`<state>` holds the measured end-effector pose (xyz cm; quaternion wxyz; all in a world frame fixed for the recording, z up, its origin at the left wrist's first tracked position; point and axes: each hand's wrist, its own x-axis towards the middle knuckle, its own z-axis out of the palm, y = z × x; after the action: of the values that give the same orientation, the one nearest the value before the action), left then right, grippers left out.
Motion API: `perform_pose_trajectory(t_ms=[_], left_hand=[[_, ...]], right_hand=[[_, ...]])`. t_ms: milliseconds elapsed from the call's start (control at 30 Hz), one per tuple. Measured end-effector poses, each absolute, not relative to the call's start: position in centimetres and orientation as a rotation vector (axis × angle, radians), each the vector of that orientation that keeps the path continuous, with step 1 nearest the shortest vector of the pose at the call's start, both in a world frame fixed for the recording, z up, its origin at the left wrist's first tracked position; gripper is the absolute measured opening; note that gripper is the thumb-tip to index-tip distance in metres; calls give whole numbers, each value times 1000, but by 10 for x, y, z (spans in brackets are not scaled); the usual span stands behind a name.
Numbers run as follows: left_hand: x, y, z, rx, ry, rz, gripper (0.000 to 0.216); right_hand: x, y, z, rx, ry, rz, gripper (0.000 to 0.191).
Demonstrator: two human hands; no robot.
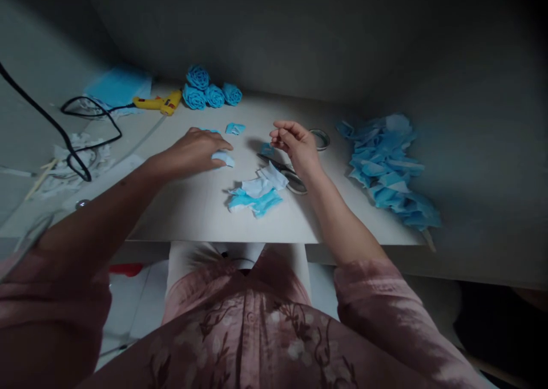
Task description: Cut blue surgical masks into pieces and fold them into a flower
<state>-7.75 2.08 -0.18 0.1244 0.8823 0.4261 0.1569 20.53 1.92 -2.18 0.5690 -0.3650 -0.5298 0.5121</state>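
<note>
My left hand [194, 150] rests low over the table, its thumb and fingers apart. A small light-blue fabric piece [226, 159] lies at its thumb, and a bit of blue shows behind the knuckles. My right hand [296, 144] is raised, with thumb and fingertips drawn together; anything between them is too small to make out. Below those fingertips is a small blue scrap [267, 149]. Scissors [296, 182] lie under my right wrist, partly covered by crumpled blue and white fabric pieces [259, 190]. Another small blue piece [235, 128] sits between my hands, farther back.
Several blue fabric roses [214, 96] stand at the back beside a yellow glue gun [170, 102] with a black cord. Blue sheets [117, 86] and white scraps [81, 155] are at left. A tape roll [320, 139] and a blue fabric heap [385, 166] lie right.
</note>
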Motion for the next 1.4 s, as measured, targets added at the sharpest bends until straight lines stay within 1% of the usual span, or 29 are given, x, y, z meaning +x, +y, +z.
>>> perform_pose_trajectory(t_ms=[33, 100, 167, 267, 300, 367, 433, 567, 633, 700, 767, 900, 967, 1067, 1167, 1233, 1300, 1400], left_hand=[[-76, 18, -6, 2581, 1250, 439, 38], [-75, 16, -13, 2582, 1342, 450, 23], [-73, 17, -15, 2484, 1474, 605, 9], [-64, 18, -4, 2032, 1436, 1043, 10], [-59, 16, 2, 1858, 1351, 1146, 12], [-46, 11, 13, 1600, 1193, 1237, 13], [-31, 5, 19, 1489, 1121, 1257, 15], [-8, 1, 18, 1537, 1140, 1377, 12], [-2, 3, 16, 1648, 1191, 1467, 8], [0, 3, 15, 1753, 1220, 1523, 6], [1, 2, 15, 1808, 1213, 1528, 6], [0, 1, 10, 1807, 1163, 1474, 13], [-2, 3, 6, 1751, 1137, 1464, 18], [-10, 7, 3, 1626, 1058, 1407, 23], [-20, 7, 6, 1497, 905, 1255, 30], [-25, 5, 8, 1393, 812, 1169, 30], [-28, 2, 7, 1286, 782, 1163, 28], [-27, 2, -2, 1225, 842, 1257, 26]], right_hand=[[205, 19, -21, -864, -1250, 1197, 52], [205, 18, -19, -882, -1263, 1176, 51], [205, 16, -16, -882, -1279, 1147, 50], [205, 15, -6, -852, -1320, 1102, 47], [204, 14, -2, -847, -1342, 1090, 46], [201, 11, 7, -861, -1403, 1071, 46], [195, 4, 15, -907, -1487, 1074, 53], [184, -15, 22, -992, -1602, 1116, 80], [180, -21, 21, -1024, -1591, 1107, 86], [178, -22, 18, -1044, -1575, 1092, 88], [176, -16, 12, -1048, -1588, 1058, 85], [172, 2, 0, -1059, -1655, 952, 62], [172, 8, -4, -1064, -1660, 928, 55], [174, 10, -3, -1027, -1667, 962, 54], [179, 10, 0, -962, -1696, 1079, 56], [183, 10, 3, -934, -1685, 1151, 55], [187, 10, 4, -942, -1620, 1161, 50], [190, 4, 6, -1015, -1517, 1052, 37]])
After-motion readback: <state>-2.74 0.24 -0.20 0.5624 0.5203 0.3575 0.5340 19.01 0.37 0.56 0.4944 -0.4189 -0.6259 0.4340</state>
